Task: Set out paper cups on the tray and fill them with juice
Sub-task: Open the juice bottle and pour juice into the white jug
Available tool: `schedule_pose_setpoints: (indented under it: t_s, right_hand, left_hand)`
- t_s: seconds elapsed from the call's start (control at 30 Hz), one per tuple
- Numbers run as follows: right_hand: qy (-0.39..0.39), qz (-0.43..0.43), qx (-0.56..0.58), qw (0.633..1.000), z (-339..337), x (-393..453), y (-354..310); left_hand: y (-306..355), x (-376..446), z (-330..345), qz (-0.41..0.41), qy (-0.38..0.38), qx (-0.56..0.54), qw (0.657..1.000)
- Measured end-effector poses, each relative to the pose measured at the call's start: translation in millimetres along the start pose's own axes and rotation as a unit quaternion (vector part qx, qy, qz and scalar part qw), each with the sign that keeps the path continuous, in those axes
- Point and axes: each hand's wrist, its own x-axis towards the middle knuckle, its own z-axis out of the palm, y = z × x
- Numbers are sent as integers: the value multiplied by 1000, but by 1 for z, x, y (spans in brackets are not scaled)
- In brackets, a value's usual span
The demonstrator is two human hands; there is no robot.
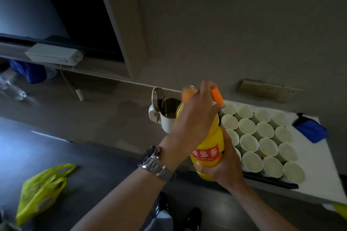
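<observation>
Juice bottle (205, 154): uncapped, gripped low by right hand (223, 167), left of tray (270, 182). Orange cap (217, 96) pinched in left hand (197, 116). Paper cups (262, 137) set out (seemingly empty). Next: pouring, steady tilt required.

1. Right hand (225, 167) grips the bottom of a yellow plastic juice bottle with a red label (206, 148), mouth uncapped.
2. Left hand (197, 116), steel watch on the wrist, pinches the orange screw cap (217, 95) just beside the neck.
3. Empty white paper cups (262, 137) sit packed in rows on a dark tray (272, 181) on the white table (319, 184).
4. White kettle with its lid flipped up (165, 112) stands behind the bottle.
</observation>
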Motion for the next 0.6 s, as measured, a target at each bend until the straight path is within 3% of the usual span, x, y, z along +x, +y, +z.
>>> schedule_pose_setpoints:
  t_s: [0.6]
  right_hand:
    - [-36, 9, -97, 995, -17, 18, 3]
  left_hand:
    - [-38, 19, 6, -17, 11, -85, 996]
